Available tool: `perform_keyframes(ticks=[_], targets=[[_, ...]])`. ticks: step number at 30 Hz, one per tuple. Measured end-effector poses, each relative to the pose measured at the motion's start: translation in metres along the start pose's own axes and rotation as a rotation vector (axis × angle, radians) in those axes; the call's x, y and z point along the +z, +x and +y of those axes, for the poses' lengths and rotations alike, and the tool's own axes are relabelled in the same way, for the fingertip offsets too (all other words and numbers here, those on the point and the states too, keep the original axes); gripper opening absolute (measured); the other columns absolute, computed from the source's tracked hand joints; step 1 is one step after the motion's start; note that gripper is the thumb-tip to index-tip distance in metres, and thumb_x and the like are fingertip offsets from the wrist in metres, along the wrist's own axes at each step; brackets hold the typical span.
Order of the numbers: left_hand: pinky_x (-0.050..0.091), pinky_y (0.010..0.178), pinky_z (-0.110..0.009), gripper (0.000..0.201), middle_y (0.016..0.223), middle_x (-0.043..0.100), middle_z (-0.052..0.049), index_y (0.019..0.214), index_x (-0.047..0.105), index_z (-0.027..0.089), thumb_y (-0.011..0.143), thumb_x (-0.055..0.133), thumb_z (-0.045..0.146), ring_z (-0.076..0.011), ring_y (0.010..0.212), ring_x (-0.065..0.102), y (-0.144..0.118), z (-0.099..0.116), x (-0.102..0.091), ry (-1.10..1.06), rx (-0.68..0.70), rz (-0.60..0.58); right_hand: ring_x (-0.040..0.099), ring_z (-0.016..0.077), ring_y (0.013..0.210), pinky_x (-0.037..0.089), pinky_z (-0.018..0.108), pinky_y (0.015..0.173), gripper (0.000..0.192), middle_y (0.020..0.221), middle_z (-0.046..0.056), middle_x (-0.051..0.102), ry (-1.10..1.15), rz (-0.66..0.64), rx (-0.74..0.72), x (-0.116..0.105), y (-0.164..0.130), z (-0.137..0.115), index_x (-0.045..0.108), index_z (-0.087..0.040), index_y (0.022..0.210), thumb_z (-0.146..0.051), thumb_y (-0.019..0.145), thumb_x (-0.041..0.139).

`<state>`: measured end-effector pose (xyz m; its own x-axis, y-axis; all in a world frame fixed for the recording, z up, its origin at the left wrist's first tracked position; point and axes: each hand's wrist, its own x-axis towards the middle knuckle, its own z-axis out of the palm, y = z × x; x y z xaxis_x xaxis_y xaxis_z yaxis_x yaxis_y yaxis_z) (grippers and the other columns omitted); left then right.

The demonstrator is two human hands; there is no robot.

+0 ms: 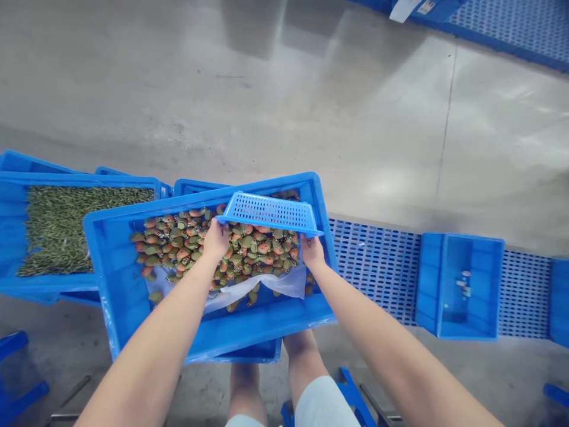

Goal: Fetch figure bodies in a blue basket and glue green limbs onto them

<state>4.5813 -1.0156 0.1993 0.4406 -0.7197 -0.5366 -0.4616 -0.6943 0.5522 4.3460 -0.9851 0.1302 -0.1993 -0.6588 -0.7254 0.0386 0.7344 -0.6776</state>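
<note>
My left hand point(216, 238) and my right hand point(313, 250) grip the near rim of a small blue perforated basket point(271, 212), one hand toward each end. The basket is tipped on its side, its slotted wall facing up. It is over a large blue crate point(128, 228), which sits at a slant. Inside the crate lie many small rounded green and orange pieces point(178, 240); their exact kind is unclear. A thin whitish sheet point(288, 283) lies crumpled among them near the crate's front side. The basket's inside is hidden from me.
To the left, another blue crate point(13, 231) holds many small slender green pieces point(62, 228). On the right, a smaller blue bin point(471, 290) with a few small items stands on blue slotted floor panels point(377, 261). Blue stool parts point(355, 397) show by my legs.
</note>
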Motion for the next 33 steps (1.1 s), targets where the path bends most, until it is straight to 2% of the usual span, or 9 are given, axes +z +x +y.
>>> perform_keyframes(ticks=[4, 9, 12, 16, 20, 25, 33], targets=[[0.046, 0.082, -0.044, 0.027, 0.112, 0.057, -0.008, 0.108, 0.054, 0.018, 0.083, 0.053, 0.027, -0.0221, 0.098, 0.056, 0.002, -0.001, -0.003, 0.267, 0.043, -0.014, 0.055, 0.0200, 0.096, 0.047, 0.040, 0.082, 0.023, 0.111, 0.007, 0.055, -0.251, 0.013, -0.020, -0.010, -0.003, 0.006, 0.054, -0.016, 0.107, -0.027, 0.087, 0.053], [0.046, 0.081, -0.043, 0.026, 0.110, 0.058, -0.007, 0.107, 0.055, 0.017, 0.084, 0.053, 0.028, -0.0217, 0.097, 0.056, -0.015, -0.010, -0.012, 0.503, 0.075, -0.054, 0.057, 0.0180, 0.091, 0.048, 0.038, 0.079, 0.020, 0.106, 0.006, 0.057, -0.480, -0.005, -0.038, -0.015, -0.024, 0.015, 0.055, -0.017, 0.104, -0.027, 0.087, 0.052], [0.047, 0.081, -0.043, 0.026, 0.109, 0.058, -0.007, 0.107, 0.055, 0.017, 0.084, 0.052, 0.029, -0.0216, 0.096, 0.057, -0.030, -0.022, -0.016, 0.604, 0.074, -0.058, 0.057, 0.0174, 0.089, 0.049, 0.037, 0.078, 0.019, 0.104, 0.006, 0.057, -0.575, -0.025, -0.036, -0.013, -0.039, 0.027, 0.056, -0.017, 0.102, -0.028, 0.087, 0.052], [0.045, 0.083, -0.045, 0.024, 0.109, 0.058, -0.008, 0.105, 0.056, 0.016, 0.085, 0.051, 0.028, -0.0220, 0.098, 0.056, -0.057, -0.050, -0.019, 0.715, 0.036, -0.050, 0.058, 0.0173, 0.089, 0.049, 0.036, 0.077, 0.019, 0.103, 0.005, 0.058, -0.681, -0.092, -0.011, -0.012, -0.064, 0.049, 0.056, -0.017, 0.102, -0.028, 0.087, 0.052], [0.046, 0.082, -0.044, 0.023, 0.107, 0.059, -0.007, 0.103, 0.057, 0.016, 0.085, 0.050, 0.029, -0.0213, 0.096, 0.057, -0.087, -0.081, -0.022, 0.778, -0.031, -0.057, 0.058, 0.0167, 0.087, 0.049, 0.035, 0.076, 0.020, 0.102, 0.005, 0.058, -0.793, -0.163, 0.027, -0.017, -0.088, 0.064, 0.055, -0.017, 0.103, -0.029, 0.088, 0.050], [0.050, 0.074, -0.039, 0.023, 0.101, 0.061, -0.006, 0.103, 0.056, 0.015, 0.085, 0.051, 0.028, -0.0187, 0.087, 0.060, -0.112, -0.110, -0.023, 0.767, -0.081, -0.134, 0.059, 0.0161, 0.084, 0.050, 0.035, 0.075, 0.020, 0.098, 0.005, 0.059, -0.927, -0.246, 0.056, -0.022, -0.106, 0.073, 0.056, -0.016, 0.102, -0.030, 0.088, 0.050], [0.051, 0.073, -0.038, 0.025, 0.102, 0.061, -0.007, 0.106, 0.055, 0.015, 0.085, 0.051, 0.029, -0.0187, 0.086, 0.060, -0.126, -0.125, -0.016, 0.767, -0.172, -0.180, 0.059, 0.0165, 0.083, 0.050, 0.036, 0.074, 0.026, 0.098, 0.005, 0.059, -1.137, -0.254, 0.116, -0.025, -0.123, 0.076, 0.053, -0.015, 0.108, -0.032, 0.089, 0.048]])
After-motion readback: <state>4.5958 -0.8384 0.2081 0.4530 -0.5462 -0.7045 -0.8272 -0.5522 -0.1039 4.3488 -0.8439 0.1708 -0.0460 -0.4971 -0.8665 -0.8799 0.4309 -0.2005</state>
